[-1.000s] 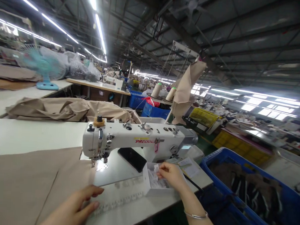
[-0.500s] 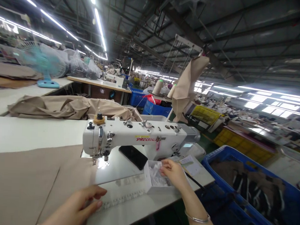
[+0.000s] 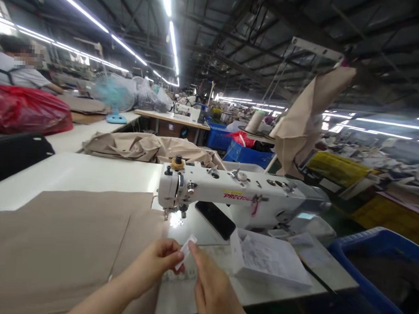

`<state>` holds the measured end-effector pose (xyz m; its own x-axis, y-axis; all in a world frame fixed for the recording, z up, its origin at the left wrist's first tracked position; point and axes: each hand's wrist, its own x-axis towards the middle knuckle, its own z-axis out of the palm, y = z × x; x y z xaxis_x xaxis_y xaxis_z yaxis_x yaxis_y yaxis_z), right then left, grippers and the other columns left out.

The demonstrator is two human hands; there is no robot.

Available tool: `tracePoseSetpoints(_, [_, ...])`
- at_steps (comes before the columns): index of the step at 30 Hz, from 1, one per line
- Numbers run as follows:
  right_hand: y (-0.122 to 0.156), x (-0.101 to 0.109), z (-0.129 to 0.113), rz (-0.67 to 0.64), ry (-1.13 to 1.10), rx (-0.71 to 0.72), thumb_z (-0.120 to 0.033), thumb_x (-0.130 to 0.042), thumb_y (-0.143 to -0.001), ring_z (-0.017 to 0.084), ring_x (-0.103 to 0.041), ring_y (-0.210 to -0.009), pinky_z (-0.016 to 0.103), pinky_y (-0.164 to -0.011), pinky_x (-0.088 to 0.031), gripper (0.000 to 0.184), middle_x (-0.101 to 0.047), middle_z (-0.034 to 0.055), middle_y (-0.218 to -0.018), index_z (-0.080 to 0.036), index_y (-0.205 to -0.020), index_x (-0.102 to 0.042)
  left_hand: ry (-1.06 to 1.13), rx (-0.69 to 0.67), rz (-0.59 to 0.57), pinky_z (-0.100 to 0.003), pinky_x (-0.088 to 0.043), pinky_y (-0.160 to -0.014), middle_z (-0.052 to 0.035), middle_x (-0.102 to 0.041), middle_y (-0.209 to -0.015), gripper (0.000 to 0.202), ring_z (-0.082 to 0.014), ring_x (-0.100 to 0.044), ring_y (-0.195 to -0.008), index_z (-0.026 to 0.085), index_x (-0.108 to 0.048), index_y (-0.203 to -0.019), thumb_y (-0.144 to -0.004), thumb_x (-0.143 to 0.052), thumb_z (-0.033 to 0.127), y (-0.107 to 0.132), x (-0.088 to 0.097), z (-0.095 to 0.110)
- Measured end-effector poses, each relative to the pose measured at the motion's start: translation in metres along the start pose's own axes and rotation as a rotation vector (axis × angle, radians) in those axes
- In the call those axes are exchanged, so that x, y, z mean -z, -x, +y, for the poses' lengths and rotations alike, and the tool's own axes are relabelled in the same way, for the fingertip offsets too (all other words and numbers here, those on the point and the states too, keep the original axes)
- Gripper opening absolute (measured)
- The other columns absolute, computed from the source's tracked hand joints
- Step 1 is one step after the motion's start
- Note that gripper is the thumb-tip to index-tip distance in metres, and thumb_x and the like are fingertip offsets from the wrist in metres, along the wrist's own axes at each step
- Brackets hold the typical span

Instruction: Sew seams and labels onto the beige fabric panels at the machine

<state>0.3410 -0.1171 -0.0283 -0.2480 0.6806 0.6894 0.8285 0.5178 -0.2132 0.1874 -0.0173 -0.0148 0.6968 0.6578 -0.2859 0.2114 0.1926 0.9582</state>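
Both hands meet in front of me over the table edge, pinching a small white label [image 3: 186, 249] between them. My left hand [image 3: 156, 266] grips its lower left side with thumb and fingers. My right hand [image 3: 212, 291] holds it from the right. Just behind stands a white sewing machine [image 3: 235, 195] with its lit needle area [image 3: 174, 218]. Tan fabric [image 3: 63, 243] lies flat on the table to the left, reaching under the needle. A white box of labels [image 3: 267, 261] sits open to the right.
A black phone [image 3: 215, 219] lies under the machine arm. More tan cloth is heaped behind [image 3: 143, 147] and hangs from the thread stand [image 3: 301, 119]. A blue bin [image 3: 381, 261] stands at the right. A person [image 3: 15, 65] sits far left behind a red bag [image 3: 27, 109].
My right hand left the label box with one label and came to the middle. My left hand lifted off the table to pinch it too. The view swung left.
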Motion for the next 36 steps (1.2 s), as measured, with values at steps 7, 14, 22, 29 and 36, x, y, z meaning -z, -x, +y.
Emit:
tracePoseSetpoints(7, [-0.019,-0.012,0.013,-0.270,-0.522,-0.733,-0.024,-0.054,-0.076,0.016,-0.063,-0.067,0.025,-0.059,-0.052,0.026,-0.067,0.0086,-0.088,-0.014,-0.099,-0.061,-0.359,0.034,0.019,-0.024,-0.030,-0.054,0.0044,-0.047,-0.054,0.024,-0.0113,-0.040,-0.054,0.018,-0.045,-0.060,-0.067,-0.047,0.041,0.023,0.020,-0.006])
tracePoseSetpoints(14, [-0.032,-0.031,0.009,-0.421,-0.699,-0.913,-0.016,-0.059,-0.066,0.011,-0.057,-0.056,0.019,-0.053,-0.042,0.015,-0.062,-0.0010,-0.063,-0.015,-0.081,-0.061,-0.634,0.015,-0.016,-0.024,-0.031,-0.054,0.0024,-0.051,-0.057,0.022,-0.0123,-0.042,-0.055,0.017,-0.048,-0.060,-0.074,-0.042,0.033,0.029,0.023,-0.006])
tracePoseSetpoints(22, [-0.031,-0.027,0.011,-0.362,-0.473,-0.886,-0.017,-0.045,-0.080,0.011,-0.058,-0.054,0.019,-0.052,-0.040,0.014,-0.063,-0.0005,-0.060,-0.017,-0.070,-0.054,-0.614,0.056,-0.050,-0.024,-0.028,-0.051,0.0021,-0.048,-0.056,0.020,-0.0127,-0.040,-0.054,0.018,-0.047,-0.061,-0.073,-0.042,0.032,0.027,0.027,-0.011])
tracePoseSetpoints(29, [-0.027,-0.017,0.026,-0.643,0.271,-0.778,-0.016,-0.039,-0.085,0.021,-0.063,-0.077,0.027,-0.063,-0.040,0.022,-0.068,0.0076,-0.080,-0.017,-0.082,-0.060,-0.619,0.151,-0.097,-0.025,-0.028,-0.051,0.0019,-0.050,-0.053,0.015,-0.0127,-0.040,-0.051,0.018,-0.046,-0.058,-0.067,-0.045,0.029,0.025,0.035,-0.005])
tracePoseSetpoints(36, [-0.015,0.036,0.003,-1.145,0.086,-0.616,-0.018,-0.055,-0.069,0.020,-0.064,-0.066,0.025,-0.059,-0.042,0.015,-0.069,0.0028,-0.067,-0.022,-0.063,-0.068,-0.616,0.158,-0.101,-0.025,-0.028,-0.052,0.0026,-0.049,-0.054,0.018,-0.0127,-0.040,-0.053,0.018,-0.048,-0.061,-0.068,-0.045,0.034,0.028,0.046,0.001])
